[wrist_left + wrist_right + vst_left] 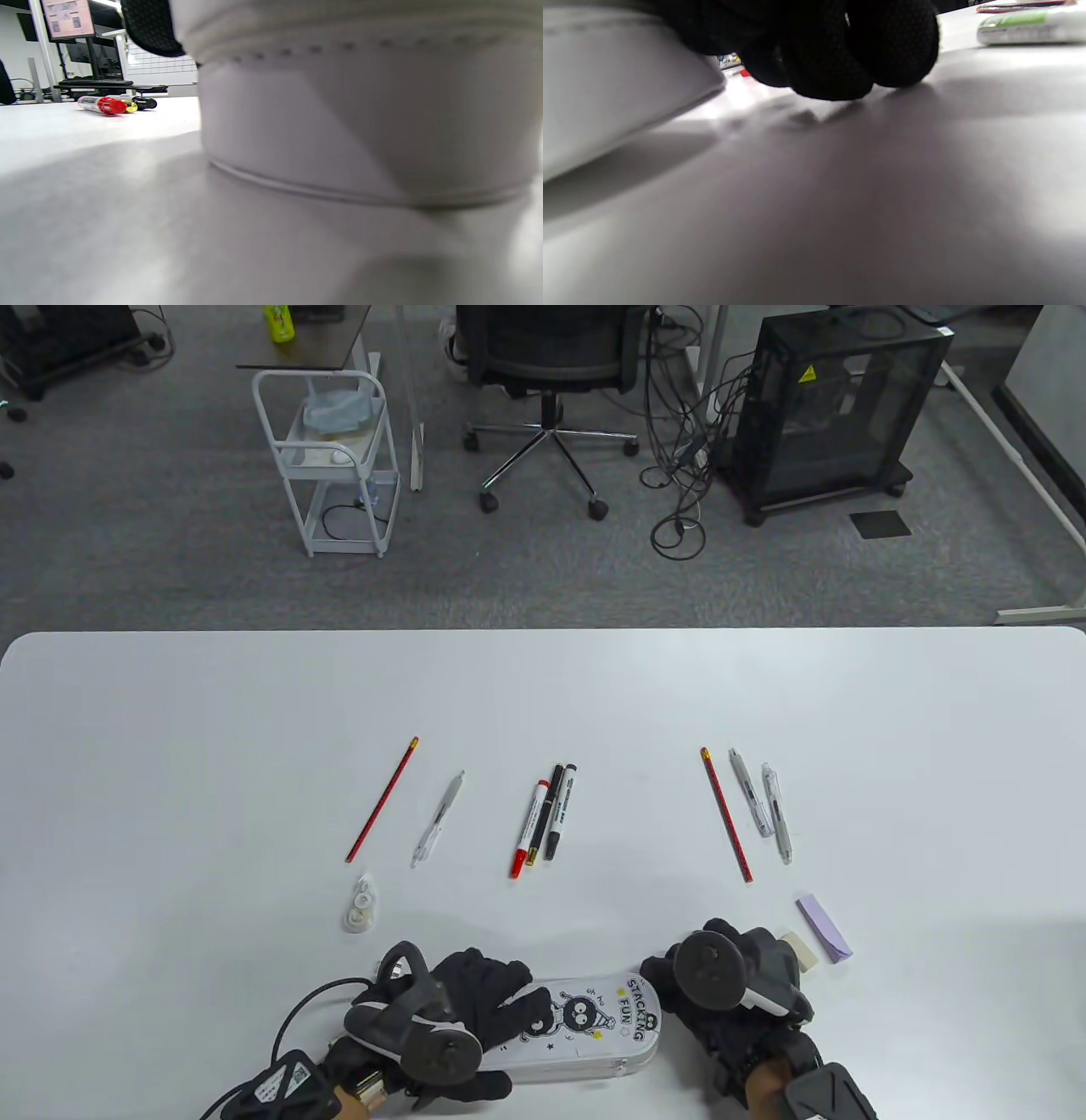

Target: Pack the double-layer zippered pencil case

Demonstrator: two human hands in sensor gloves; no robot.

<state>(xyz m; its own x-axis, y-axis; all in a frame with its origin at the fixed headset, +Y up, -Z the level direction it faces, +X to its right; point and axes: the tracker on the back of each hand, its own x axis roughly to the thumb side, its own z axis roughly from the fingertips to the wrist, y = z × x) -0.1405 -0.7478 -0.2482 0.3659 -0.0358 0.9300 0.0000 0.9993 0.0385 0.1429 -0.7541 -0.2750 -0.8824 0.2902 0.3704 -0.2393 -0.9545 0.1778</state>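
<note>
A white pencil case printed "STACKING FUN" lies closed near the table's front edge; it fills the left wrist view and shows at the left of the right wrist view. My left hand rests on its left end, fingers over the top. My right hand touches its right end, fingers curled at the table. Two red pencils, white pens, three markers, a correction tape, an eraser and a purple pad lie beyond.
The white table reaches past the items to its far edge. On the floor behind stand a white cart, an office chair and a black cabinet with cables.
</note>
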